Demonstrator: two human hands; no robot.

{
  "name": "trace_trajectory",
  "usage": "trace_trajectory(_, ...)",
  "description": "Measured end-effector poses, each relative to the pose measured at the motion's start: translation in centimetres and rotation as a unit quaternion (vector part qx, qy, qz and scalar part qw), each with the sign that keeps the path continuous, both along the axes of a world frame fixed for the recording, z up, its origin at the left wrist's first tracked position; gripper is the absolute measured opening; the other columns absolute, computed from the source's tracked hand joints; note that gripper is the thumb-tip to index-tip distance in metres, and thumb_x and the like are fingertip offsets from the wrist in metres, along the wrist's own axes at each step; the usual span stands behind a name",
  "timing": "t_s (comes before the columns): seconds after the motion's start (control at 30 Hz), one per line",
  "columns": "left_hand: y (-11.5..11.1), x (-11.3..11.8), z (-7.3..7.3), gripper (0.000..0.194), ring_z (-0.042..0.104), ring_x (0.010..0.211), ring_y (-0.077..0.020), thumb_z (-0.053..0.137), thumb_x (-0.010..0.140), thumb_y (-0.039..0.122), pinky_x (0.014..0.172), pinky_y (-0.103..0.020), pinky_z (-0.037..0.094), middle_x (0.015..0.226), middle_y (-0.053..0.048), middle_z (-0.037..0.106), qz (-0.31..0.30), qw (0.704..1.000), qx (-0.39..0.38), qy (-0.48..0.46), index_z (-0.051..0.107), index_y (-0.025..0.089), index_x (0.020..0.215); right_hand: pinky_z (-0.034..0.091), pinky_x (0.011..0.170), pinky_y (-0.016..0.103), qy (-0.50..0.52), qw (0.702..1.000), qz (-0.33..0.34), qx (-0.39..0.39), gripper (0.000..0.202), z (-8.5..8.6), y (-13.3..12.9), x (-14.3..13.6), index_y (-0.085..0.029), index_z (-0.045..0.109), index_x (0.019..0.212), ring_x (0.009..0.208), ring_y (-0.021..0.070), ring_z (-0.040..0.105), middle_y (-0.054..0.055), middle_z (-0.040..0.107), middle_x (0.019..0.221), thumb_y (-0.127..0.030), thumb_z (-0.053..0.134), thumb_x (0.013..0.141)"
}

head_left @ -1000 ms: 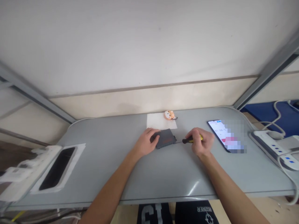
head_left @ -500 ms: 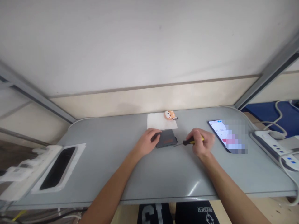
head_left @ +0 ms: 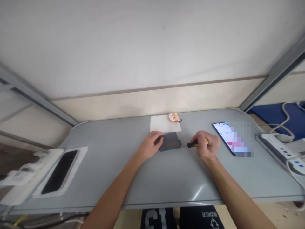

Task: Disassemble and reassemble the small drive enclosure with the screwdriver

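A dark grey flat box (head_left: pixel 170 142) with reddish marking lies on the grey table near a sheet of white paper (head_left: pixel 158 124). My left hand (head_left: pixel 150 144) grips the box's left side, thumb and fingers bent around its edge. In my right hand (head_left: pixel 206 144) is a screwdriver (head_left: pixel 196 144) with a black and yellow handle, lying nearly level. Its thin shaft points left and its tip is at the box's right edge, beside a small dark tab; whether it touches is too small to tell.
An orange and white animal-faced trinket (head_left: pixel 173 117) sits on the paper. A lit phone (head_left: pixel 226 135) lies to the right, beside a power strip (head_left: pixel 281 149) with cables. On the left are a black-topped tray (head_left: pixel 59 171) and a white strip with plugs (head_left: pixel 30 181).
The screwdriver has shifted slightly to the right, and its tip now shows at the box's edge rather than in front of it. My left hand and the box look unchanged.
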State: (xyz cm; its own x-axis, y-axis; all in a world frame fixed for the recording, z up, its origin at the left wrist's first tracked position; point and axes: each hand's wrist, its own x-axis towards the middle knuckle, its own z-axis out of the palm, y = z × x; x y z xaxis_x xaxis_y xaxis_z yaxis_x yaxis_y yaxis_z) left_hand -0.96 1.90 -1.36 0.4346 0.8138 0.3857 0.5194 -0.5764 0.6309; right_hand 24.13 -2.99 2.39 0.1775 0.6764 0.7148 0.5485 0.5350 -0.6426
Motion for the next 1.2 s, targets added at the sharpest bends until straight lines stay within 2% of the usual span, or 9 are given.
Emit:
trace_trajectory(0.33, -0.03, 0.07, 0.2, 0.022, 0.067, 0.109, -0.0187, 0.051, 0.101, 0.019, 0.102, -0.04, 0.055, 0.115, -0.006, 0.07, -0.005, 1.0, 0.013, -0.003, 0.068, 0.024, 0.114, 0.036, 0.049, 0.027, 0.0, 1.0, 0.02, -0.003, 0.048, 0.0, 0.05, -0.03, -0.019, 0.061, 0.052, 0.044, 0.011, 0.051, 0.0, 0.058, 0.047, -0.022, 0.042, 0.096)
trace_trajectory(0.5, -0.08, 0.16, 0.3, 0.023, 0.067, 0.108, -0.0186, 0.049, 0.101, 0.017, 0.099, -0.039, 0.056, 0.114, -0.006, 0.071, -0.008, 1.0, 0.021, -0.003, 0.068, 0.024, 0.114, 0.037, 0.049, 0.027, 0.023, 1.0, -0.005, -0.017, 0.047, -0.45, 0.24, 0.29, -0.02, 0.063, 0.054, 0.046, 0.012, 0.053, 0.0, 0.06, 0.049, -0.022, 0.042, 0.096)
trace_trajectory(0.67, -0.06, 0.19, 0.23, 0.025, 0.067, 0.108, -0.0187, 0.048, 0.101, 0.016, 0.099, -0.039, 0.056, 0.114, -0.007, 0.071, -0.013, 1.0, 0.025, -0.003, 0.068, 0.024, 0.115, 0.037, 0.049, 0.027, 0.006, 1.0, 0.022, -0.018, 0.047, -0.16, 0.18, 0.15, -0.019, 0.061, 0.052, 0.044, 0.0114, 0.051, 0.0, 0.059, 0.048, -0.021, 0.042, 0.095)
trace_trajectory(1.0, 0.01, 0.04, 0.24, 0.026, 0.067, 0.106, -0.0186, 0.048, 0.1, 0.015, 0.097, -0.038, 0.056, 0.112, -0.007, 0.071, -0.027, 0.999, 0.037, -0.001, 0.069, 0.025, 0.112, 0.037, 0.049, 0.028, 0.048, 0.998, 0.002, -0.037, 0.046, -0.56, 0.13, 0.18, -0.02, 0.063, 0.054, 0.046, 0.0126, 0.053, 0.0, 0.059, 0.049, -0.023, 0.041, 0.095)
trace_trajectory(1.2, -0.01, 0.04, 0.32, 0.026, 0.066, 0.108, -0.0189, 0.048, 0.1, 0.014, 0.098, -0.04, 0.056, 0.113, -0.007, 0.071, -0.033, 0.999, 0.034, -0.001, 0.068, 0.024, 0.112, 0.037, 0.049, 0.027, 0.007, 0.999, 0.031, -0.039, 0.046, 0.02, 0.06, 0.09, -0.02, 0.061, 0.051, 0.043, 0.0118, 0.051, 0.0, 0.059, 0.047, -0.022, 0.042, 0.093)
